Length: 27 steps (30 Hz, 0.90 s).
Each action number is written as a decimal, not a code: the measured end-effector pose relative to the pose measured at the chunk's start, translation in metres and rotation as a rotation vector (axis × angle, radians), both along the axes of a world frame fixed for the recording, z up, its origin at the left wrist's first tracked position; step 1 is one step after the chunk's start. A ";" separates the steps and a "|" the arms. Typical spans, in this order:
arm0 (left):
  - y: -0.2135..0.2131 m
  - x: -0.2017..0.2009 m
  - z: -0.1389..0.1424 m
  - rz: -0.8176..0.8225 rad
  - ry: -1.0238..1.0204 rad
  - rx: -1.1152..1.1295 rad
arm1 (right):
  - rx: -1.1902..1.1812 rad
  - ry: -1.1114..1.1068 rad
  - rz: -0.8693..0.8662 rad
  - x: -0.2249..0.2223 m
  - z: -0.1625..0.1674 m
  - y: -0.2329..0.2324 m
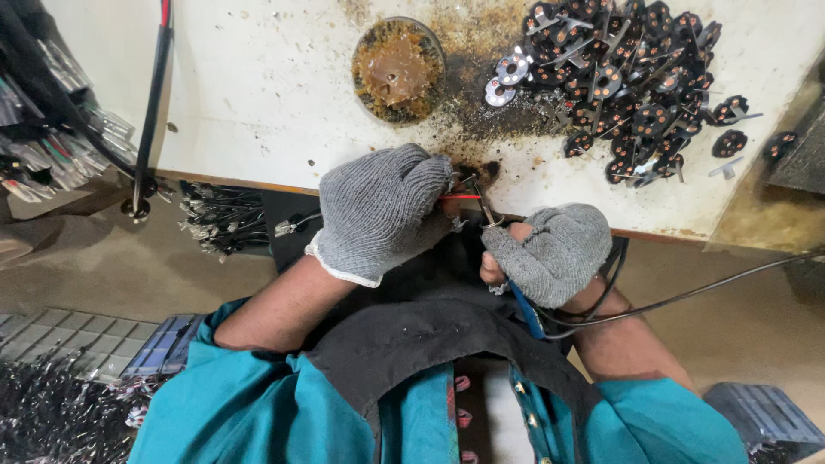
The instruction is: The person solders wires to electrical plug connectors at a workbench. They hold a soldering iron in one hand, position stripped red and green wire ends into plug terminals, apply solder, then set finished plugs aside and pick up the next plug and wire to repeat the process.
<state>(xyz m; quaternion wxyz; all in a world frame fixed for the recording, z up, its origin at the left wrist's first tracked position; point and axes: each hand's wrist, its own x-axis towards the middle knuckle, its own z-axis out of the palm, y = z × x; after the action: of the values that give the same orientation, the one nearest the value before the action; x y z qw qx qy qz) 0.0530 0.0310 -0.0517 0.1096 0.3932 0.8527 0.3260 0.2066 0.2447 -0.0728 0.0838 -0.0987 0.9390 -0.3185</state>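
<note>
Nearest the camera, at the bottom of the frame, the person's teal shirt and a dark apron filled the view, with both bare forearms reaching up toward the middle. The right hand, in a grey fingerless glove, sat right of centre, its grip closed around a blue-handled soldering iron whose black cable trailed off to the right edge. The iron's tip pointed up and left toward the edge of the worktop. Just beside it, the left hand, in a full grey knit glove, was bunched into a fist, its grip pinched tight on a thin red wire that ran rightward to meet the tip at a scorched, blackened spot on the worktop's near edge. What small part lay at that joint I could not tell. Left of the hands, below the worktop edge, hung a bundle of cut wires with bare metal ends. Farther up, at the centre top, a round tin of brown flux stood on the stained white surface. In the upper right lay a heap of small black discs with copper dots and metal tabs, a few strays scattered toward the right edge.
</note>
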 end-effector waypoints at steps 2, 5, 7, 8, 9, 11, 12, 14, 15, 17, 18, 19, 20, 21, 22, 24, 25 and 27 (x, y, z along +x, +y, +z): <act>-0.001 0.000 0.000 0.007 0.006 -0.012 | 0.017 0.066 0.036 -0.001 0.001 0.001; -0.002 0.001 0.001 0.007 0.006 0.005 | 0.025 0.144 0.078 -0.007 0.004 0.001; -0.002 0.001 0.001 0.006 0.005 0.013 | 0.018 0.238 0.090 -0.013 0.008 0.000; -0.002 0.002 0.001 0.005 0.005 0.009 | 0.024 0.226 0.092 -0.016 0.011 -0.002; -0.002 0.002 0.001 0.004 0.006 0.004 | 0.030 0.214 0.094 -0.018 0.015 -0.003; -0.001 0.002 0.001 0.004 0.004 -0.008 | -0.111 -0.107 -0.154 -0.019 0.023 -0.007; -0.001 0.002 0.001 0.005 0.004 -0.014 | -0.256 -0.418 -0.403 -0.018 0.028 -0.009; 0.000 0.002 0.001 0.007 0.000 -0.013 | -0.331 -0.367 -0.487 -0.017 0.034 -0.009; 0.000 0.002 0.001 0.010 -0.002 -0.006 | -0.257 -0.005 -0.313 -0.016 0.034 -0.008; -0.001 0.002 0.001 0.010 0.000 0.002 | -0.160 0.367 -0.156 -0.016 0.032 -0.006; -0.001 0.002 0.000 0.007 0.001 0.003 | -0.143 0.381 -0.183 -0.017 0.029 -0.007; -0.002 0.002 0.000 0.004 0.003 0.005 | -0.125 0.396 -0.209 -0.017 0.026 -0.009; -0.002 0.002 0.000 0.001 0.012 0.008 | -0.141 0.337 -0.275 -0.017 0.025 -0.011; -0.002 0.002 0.000 -0.001 0.020 0.009 | -0.159 0.277 -0.341 -0.016 0.026 -0.014; -0.002 0.002 0.000 -0.004 0.027 0.010 | -0.176 0.214 -0.406 -0.015 0.028 -0.017; -0.002 0.002 0.000 0.001 0.025 -0.002 | -0.193 0.187 -0.553 -0.014 0.036 -0.021; -0.002 0.002 0.001 0.004 0.026 -0.008 | -0.212 0.169 -0.600 -0.015 0.041 -0.021; -0.001 0.002 0.002 0.008 0.027 -0.018 | -0.277 0.092 -0.578 -0.018 0.052 -0.020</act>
<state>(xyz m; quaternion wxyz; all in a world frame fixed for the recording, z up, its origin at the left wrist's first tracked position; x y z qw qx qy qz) 0.0551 0.0297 -0.0501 0.1001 0.3932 0.8586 0.3133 0.1882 0.2244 -0.0212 -0.0667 0.1473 0.8788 -0.4490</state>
